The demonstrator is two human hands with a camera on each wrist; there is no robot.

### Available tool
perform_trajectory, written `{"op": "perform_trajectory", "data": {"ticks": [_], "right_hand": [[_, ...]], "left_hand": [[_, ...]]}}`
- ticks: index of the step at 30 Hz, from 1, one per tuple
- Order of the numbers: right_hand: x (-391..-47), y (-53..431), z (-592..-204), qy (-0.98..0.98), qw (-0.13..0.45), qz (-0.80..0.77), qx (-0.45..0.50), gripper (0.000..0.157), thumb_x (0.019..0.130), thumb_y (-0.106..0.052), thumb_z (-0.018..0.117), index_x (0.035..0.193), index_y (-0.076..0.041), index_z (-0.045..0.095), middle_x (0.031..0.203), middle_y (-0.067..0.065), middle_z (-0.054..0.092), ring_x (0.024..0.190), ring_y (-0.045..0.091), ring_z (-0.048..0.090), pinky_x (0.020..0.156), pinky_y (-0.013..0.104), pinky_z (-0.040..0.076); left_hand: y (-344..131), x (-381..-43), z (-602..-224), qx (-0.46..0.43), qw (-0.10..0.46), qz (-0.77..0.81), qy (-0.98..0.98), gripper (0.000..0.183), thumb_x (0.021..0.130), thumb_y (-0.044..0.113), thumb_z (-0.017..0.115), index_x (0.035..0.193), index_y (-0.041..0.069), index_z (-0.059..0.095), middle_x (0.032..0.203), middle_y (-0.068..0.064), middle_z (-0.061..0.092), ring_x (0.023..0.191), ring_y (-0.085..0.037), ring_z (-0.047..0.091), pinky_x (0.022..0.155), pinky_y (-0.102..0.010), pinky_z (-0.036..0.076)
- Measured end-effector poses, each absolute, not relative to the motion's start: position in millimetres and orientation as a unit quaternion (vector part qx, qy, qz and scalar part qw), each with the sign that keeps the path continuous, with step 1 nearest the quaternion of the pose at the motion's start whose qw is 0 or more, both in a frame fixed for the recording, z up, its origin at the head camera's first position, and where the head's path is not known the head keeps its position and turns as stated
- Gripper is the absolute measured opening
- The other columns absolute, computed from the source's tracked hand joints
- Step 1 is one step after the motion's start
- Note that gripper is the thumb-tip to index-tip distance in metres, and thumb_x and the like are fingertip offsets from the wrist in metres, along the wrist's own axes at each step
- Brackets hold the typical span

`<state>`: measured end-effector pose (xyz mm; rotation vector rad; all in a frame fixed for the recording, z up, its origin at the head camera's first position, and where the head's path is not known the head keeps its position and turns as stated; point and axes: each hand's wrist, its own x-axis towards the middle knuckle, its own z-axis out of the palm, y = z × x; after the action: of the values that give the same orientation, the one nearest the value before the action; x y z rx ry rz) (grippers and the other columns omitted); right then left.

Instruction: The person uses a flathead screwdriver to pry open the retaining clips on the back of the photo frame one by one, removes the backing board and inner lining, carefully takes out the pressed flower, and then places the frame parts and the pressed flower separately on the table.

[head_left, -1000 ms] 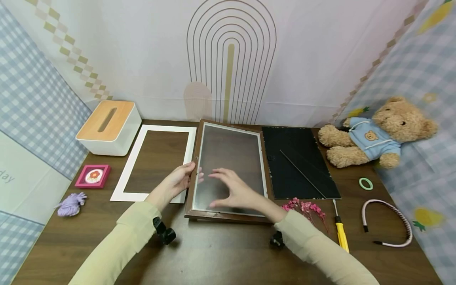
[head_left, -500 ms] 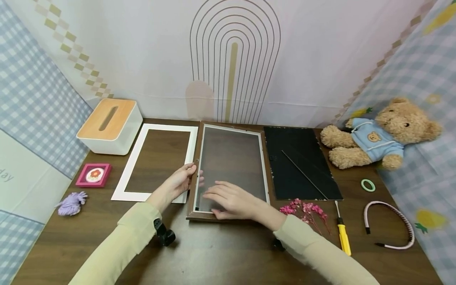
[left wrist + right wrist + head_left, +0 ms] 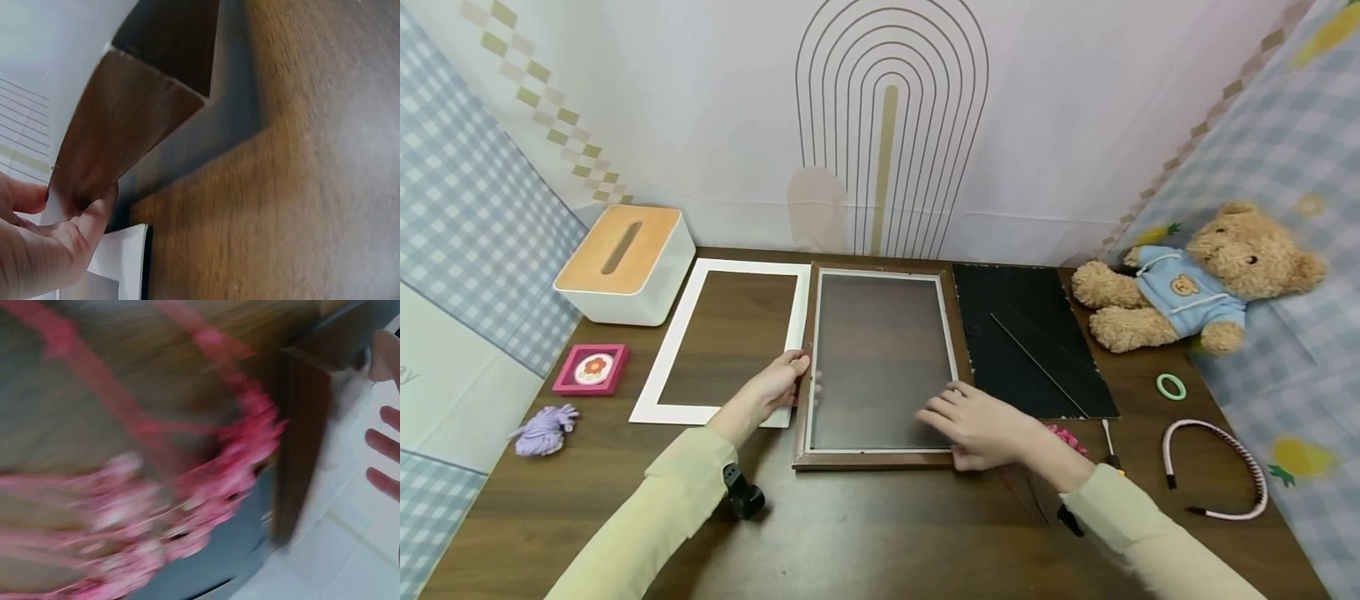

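A brown wooden picture frame [image 3: 883, 461] with a clear pane [image 3: 880, 367] is in the middle of the head view. My left hand [image 3: 772, 386] grips its left side, thumb above and fingers beneath. In the left wrist view, that hand [image 3: 53, 247] pinches the wood, and a shadow falls on the table below the frame's raised corner. Over the frame's lower right corner is my right hand [image 3: 981, 425], its fingers loosely bent. The right wrist view has its fingers [image 3: 382, 445] spread apart beyond the frame's edge [image 3: 300, 450], with nothing between them.
Left of the frame lie a white mat [image 3: 745, 267], a tissue box [image 3: 625, 258], a pink box [image 3: 591, 369] and purple yarn [image 3: 545, 429]. A black backing board [image 3: 1026, 333], pink flowers [image 3: 1067, 439], a screwdriver [image 3: 1111, 446], a headband [image 3: 1255, 467] and a teddy bear [image 3: 1195, 283] are rightward.
My right hand has moved right, from over the pane to the frame's lower right corner. The frame has turned from slanted to nearly square to the view. My left hand keeps its grip.
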<state>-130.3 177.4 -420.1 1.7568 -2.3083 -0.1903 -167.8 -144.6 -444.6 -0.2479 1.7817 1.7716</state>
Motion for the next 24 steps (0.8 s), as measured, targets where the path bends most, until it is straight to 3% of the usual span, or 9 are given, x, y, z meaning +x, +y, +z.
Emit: {"op": "perform_trajectory", "data": {"ticks": [3, 5, 6, 8, 10, 13, 16, 19, 24], "right_hand": [[-132, 194, -427, -0.787, 0.169, -0.036, 0.592, 0.040, 0.069, -0.031, 0.064, 0.101, -0.007, 0.059, 0.087, 0.001, 0.061, 0.074, 0.013, 0.057, 0.070, 0.030, 0.050], [-133, 203, -430, -0.794, 0.201, 0.005, 0.574, 0.027, 0.072, -0.035, 0.064, 0.079, -0.010, 0.060, 0.069, -0.003, 0.055, 0.056, 0.008, 0.048, 0.053, 0.023, 0.044], [-133, 207, -431, -0.803, 0.205, 0.031, 0.558, 0.029, 0.074, -0.039, 0.065, 0.069, -0.011, 0.058, 0.062, -0.005, 0.051, 0.050, 0.004, 0.041, 0.046, 0.019, 0.038], [-131, 214, -432, -0.838, 0.146, 0.109, 0.514, 0.038, 0.078, -0.044, 0.066, 0.056, -0.016, 0.052, 0.051, -0.010, 0.043, 0.044, -0.003, 0.030, 0.040, 0.014, 0.028], [-128, 219, -431, -0.869, 0.010, 0.215, 0.447, 0.042, 0.081, -0.044, 0.066, 0.052, -0.016, 0.055, 0.047, -0.012, 0.045, 0.042, -0.007, 0.029, 0.039, 0.012, 0.028], [-125, 221, -429, -0.856, -0.206, 0.376, 0.289, 0.029, 0.083, -0.034, 0.069, 0.066, -0.010, 0.068, 0.055, -0.005, 0.062, 0.046, -0.005, 0.050, 0.046, 0.015, 0.046], [-123, 219, -430, -0.785, -0.320, 0.505, 0.161, 0.023, 0.084, -0.020, 0.068, 0.088, 0.003, 0.066, 0.074, 0.008, 0.072, 0.061, 0.009, 0.067, 0.057, 0.028, 0.057], [-115, 214, -431, -0.708, -0.325, 0.618, 0.106, 0.034, 0.088, -0.009, 0.062, 0.111, 0.015, 0.052, 0.097, 0.013, 0.072, 0.081, 0.014, 0.071, 0.071, 0.031, 0.058], [-94, 193, -427, -0.611, -0.206, 0.759, 0.087, 0.058, 0.098, -0.007, 0.043, 0.142, 0.014, 0.012, 0.134, 0.006, 0.056, 0.104, 0.012, 0.065, 0.087, 0.029, 0.053]], "left_hand": [[-147, -167, -444, -0.097, 0.302, 0.665, 0.676, 0.050, 0.103, 0.020, 0.022, 0.147, 0.002, 0.007, 0.130, -0.026, 0.045, 0.083, -0.012, 0.059, 0.076, -0.033, 0.054], [-148, -166, -444, -0.098, 0.301, 0.662, 0.679, 0.050, 0.103, 0.020, 0.022, 0.147, 0.001, 0.006, 0.126, -0.022, 0.047, 0.083, -0.012, 0.058, 0.076, -0.033, 0.054], [-149, -166, -444, -0.100, 0.301, 0.661, 0.680, 0.050, 0.103, 0.020, 0.022, 0.147, 0.002, 0.007, 0.124, -0.021, 0.048, 0.082, -0.012, 0.058, 0.076, -0.032, 0.054], [-149, -165, -444, -0.103, 0.301, 0.658, 0.682, 0.051, 0.103, 0.021, 0.022, 0.147, 0.002, 0.007, 0.124, -0.020, 0.048, 0.083, -0.012, 0.058, 0.076, -0.032, 0.054], [-149, -165, -443, -0.103, 0.303, 0.656, 0.683, 0.051, 0.103, 0.021, 0.022, 0.148, 0.002, 0.006, 0.127, -0.022, 0.046, 0.086, -0.013, 0.059, 0.078, -0.032, 0.054], [-148, -165, -443, -0.105, 0.305, 0.654, 0.684, 0.052, 0.103, 0.022, 0.022, 0.148, 0.003, 0.004, 0.134, -0.026, 0.042, 0.093, -0.017, 0.059, 0.080, -0.034, 0.054], [-147, -166, -443, -0.105, 0.303, 0.652, 0.687, 0.052, 0.103, 0.022, 0.021, 0.148, 0.003, 0.004, 0.139, -0.028, 0.038, 0.097, -0.019, 0.059, 0.082, -0.035, 0.054], [-146, -166, -443, -0.107, 0.299, 0.651, 0.689, 0.052, 0.103, 0.022, 0.021, 0.148, 0.003, 0.004, 0.141, -0.030, 0.037, 0.097, -0.018, 0.060, 0.081, -0.034, 0.053], [-142, -165, -442, -0.116, 0.292, 0.649, 0.693, 0.050, 0.103, 0.021, 0.022, 0.147, 0.002, 0.008, 0.141, -0.029, 0.039, 0.094, -0.014, 0.063, 0.077, -0.029, 0.051]]}}
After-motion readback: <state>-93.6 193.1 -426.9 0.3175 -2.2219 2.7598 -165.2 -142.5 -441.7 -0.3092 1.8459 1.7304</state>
